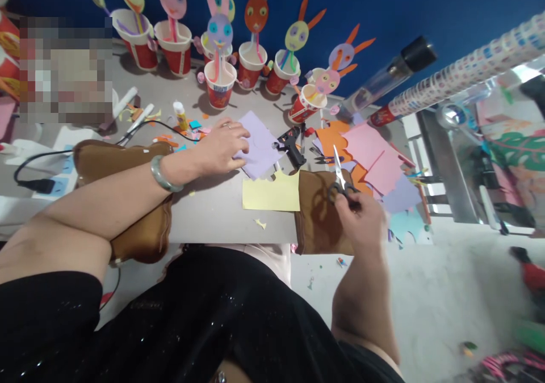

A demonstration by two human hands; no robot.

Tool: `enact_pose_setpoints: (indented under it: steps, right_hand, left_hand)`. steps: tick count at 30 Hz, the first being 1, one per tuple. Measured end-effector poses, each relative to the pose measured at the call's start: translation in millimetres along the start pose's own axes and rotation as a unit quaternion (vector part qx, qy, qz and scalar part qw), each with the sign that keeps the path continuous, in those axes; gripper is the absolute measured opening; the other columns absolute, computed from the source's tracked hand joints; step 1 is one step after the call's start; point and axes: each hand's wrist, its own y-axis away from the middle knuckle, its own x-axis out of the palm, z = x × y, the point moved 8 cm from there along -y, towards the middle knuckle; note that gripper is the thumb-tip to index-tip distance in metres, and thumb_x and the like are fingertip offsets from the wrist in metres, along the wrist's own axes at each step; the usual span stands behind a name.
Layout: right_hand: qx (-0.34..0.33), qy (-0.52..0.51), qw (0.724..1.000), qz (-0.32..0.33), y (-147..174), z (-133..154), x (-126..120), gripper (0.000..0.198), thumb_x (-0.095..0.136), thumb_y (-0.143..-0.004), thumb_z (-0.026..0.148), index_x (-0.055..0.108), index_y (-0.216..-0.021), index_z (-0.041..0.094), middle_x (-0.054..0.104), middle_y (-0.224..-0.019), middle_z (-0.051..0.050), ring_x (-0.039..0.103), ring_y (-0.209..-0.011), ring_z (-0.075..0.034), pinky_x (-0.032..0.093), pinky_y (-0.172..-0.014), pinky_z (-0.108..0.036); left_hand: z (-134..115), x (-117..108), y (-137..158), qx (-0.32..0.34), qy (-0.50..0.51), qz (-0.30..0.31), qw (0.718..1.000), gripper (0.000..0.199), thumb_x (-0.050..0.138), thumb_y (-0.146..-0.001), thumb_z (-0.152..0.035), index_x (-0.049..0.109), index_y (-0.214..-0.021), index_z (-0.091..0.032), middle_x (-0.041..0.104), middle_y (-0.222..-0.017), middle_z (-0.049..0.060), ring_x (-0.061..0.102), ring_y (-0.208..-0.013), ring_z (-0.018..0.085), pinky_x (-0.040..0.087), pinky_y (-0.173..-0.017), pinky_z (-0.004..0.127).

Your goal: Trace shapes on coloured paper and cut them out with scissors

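My left hand (222, 147), with a bangle at the wrist, has its fingers bent over the left edge of a purple sheet of paper (260, 147). My right hand (361, 215) grips the dark handles of a pair of scissors (338, 170) above a brown cushion (321, 215), the blades pointing away from me and slightly apart. Between the hands lies a yellow sheet of paper (271, 194) with a cut, notched upper edge. Just beyond it rests a black glue gun (293, 147), close to the purple sheet's right corner.
Several red paper cups (219, 91) with rabbit faces stand along the back. Pink paper (377, 159) and other coloured sheets lie to the right, near a long stack of cups (460, 68). A glue stick (180, 116), scraps and a power strip (66, 164) are leftward.
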Motion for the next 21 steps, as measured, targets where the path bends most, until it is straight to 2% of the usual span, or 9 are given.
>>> enact_pose_setpoints:
  steps: [3, 5, 7, 10, 11, 13, 16, 19, 21]
  right_hand:
    - [0.079, 0.091, 0.993, 0.01, 10.9, -52.0, -12.9, 0.026, 0.064, -0.083, 0.048, 0.059, -0.069, 0.027, 0.062, -0.062, -0.008, 0.059, -0.063, -0.028, 0.044, -0.061, -0.045]
    - [0.075, 0.137, 0.988, -0.017, 16.8, -63.0, -23.1, 0.027, 0.066, -0.081, 0.052, 0.061, -0.069, 0.027, 0.065, -0.072, -0.013, 0.061, -0.068, -0.033, 0.044, -0.063, -0.051]
    - [0.043, 0.161, 0.984, -0.062, 20.2, -56.4, -32.3, 0.026, 0.065, -0.082, 0.051, 0.065, -0.075, 0.027, 0.068, -0.089, -0.018, 0.064, -0.083, -0.04, 0.045, -0.071, -0.06]
    - [-0.02, 0.176, 0.98, -0.092, 17.6, -34.6, -34.3, 0.024, 0.064, -0.085, 0.048, 0.07, -0.085, 0.025, 0.068, -0.106, -0.021, 0.059, -0.106, -0.045, 0.041, -0.087, -0.067]
    - [-0.044, 0.176, 0.979, -0.089, 14.5, -28.7, -31.5, 0.022, 0.065, -0.085, 0.046, 0.069, -0.085, 0.024, 0.068, -0.103, -0.02, 0.058, -0.105, -0.044, 0.039, -0.089, -0.067]
    - [-0.088, 0.171, 0.978, -0.08, 6.8, -24.2, -25.0, 0.019, 0.067, -0.084, 0.042, 0.066, -0.077, 0.024, 0.064, -0.081, -0.015, 0.056, -0.091, -0.037, 0.038, -0.09, -0.065]
    - [-0.114, 0.199, 0.971, -0.062, -3.7, -33.3, -17.7, 0.026, 0.072, -0.079, 0.039, 0.057, -0.064, 0.024, 0.051, -0.064, -0.008, 0.052, -0.081, -0.032, 0.037, -0.09, -0.064]
    - [-0.117, 0.226, 0.966, -0.049, -8.0, -32.0, -16.0, 0.024, 0.074, -0.077, 0.039, 0.059, -0.067, 0.023, 0.06, -0.076, -0.013, 0.055, -0.092, -0.036, 0.039, -0.092, -0.063]
    - [-0.127, 0.217, 0.967, -0.029, -7.6, -12.0, -11.1, 0.02, 0.073, -0.08, 0.039, 0.065, -0.079, 0.021, 0.069, -0.091, -0.017, 0.058, -0.099, -0.037, 0.041, -0.096, -0.063]
  left_hand:
    - [1.8, 7.8, 2.9, 0.011, -0.042, 0.023, 0.999, 0.026, 0.065, -0.085, -0.033, 0.075, -0.101, -0.015, 0.068, -0.127, 0.017, 0.057, -0.123, 0.037, 0.035, -0.112, 0.056]
    - [1.6, 14.9, 5.9, 0.025, -0.068, 0.043, 0.996, 0.028, 0.065, -0.086, -0.033, 0.073, -0.104, -0.014, 0.067, -0.125, 0.018, 0.056, -0.121, 0.036, 0.036, -0.111, 0.057]
    - [0.0, 22.5, 9.6, 0.045, -0.092, 0.064, 0.993, 0.026, 0.063, -0.088, -0.033, 0.073, -0.103, -0.014, 0.068, -0.121, 0.018, 0.057, -0.119, 0.036, 0.035, -0.11, 0.057]
    - [-2.6, 29.5, 13.5, 0.062, -0.113, 0.083, 0.988, 0.022, 0.06, -0.09, -0.027, 0.073, -0.101, -0.015, 0.069, -0.113, 0.016, 0.059, -0.113, 0.033, 0.036, -0.111, 0.057]
    - [-3.5, 30.2, 13.6, 0.064, -0.12, 0.086, 0.987, 0.021, 0.059, -0.09, -0.026, 0.073, -0.101, -0.015, 0.07, -0.11, 0.016, 0.061, -0.11, 0.032, 0.037, -0.11, 0.056]
    - [-5.8, 29.8, 12.1, 0.068, -0.14, 0.091, 0.984, 0.021, 0.055, -0.092, -0.024, 0.073, -0.099, -0.015, 0.072, -0.104, 0.014, 0.063, -0.103, 0.029, 0.039, -0.108, 0.053]
    - [-6.3, 29.8, 6.6, 0.056, -0.163, 0.122, 0.977, 0.023, 0.052, -0.094, -0.02, 0.074, -0.09, -0.016, 0.074, -0.092, 0.01, 0.067, -0.091, 0.025, 0.045, -0.099, 0.046]
    - [-5.8, 30.7, 2.0, 0.034, -0.164, 0.156, 0.973, 0.024, 0.05, -0.091, -0.012, 0.073, -0.084, -0.017, 0.074, -0.084, 0.008, 0.067, -0.08, 0.022, 0.047, -0.085, 0.038]
    - [-7.2, 26.2, -0.4, 0.021, -0.165, 0.138, 0.976, 0.028, 0.048, -0.09, -0.007, 0.073, -0.086, -0.018, 0.074, -0.082, 0.008, 0.066, -0.078, 0.021, 0.047, -0.082, 0.037]
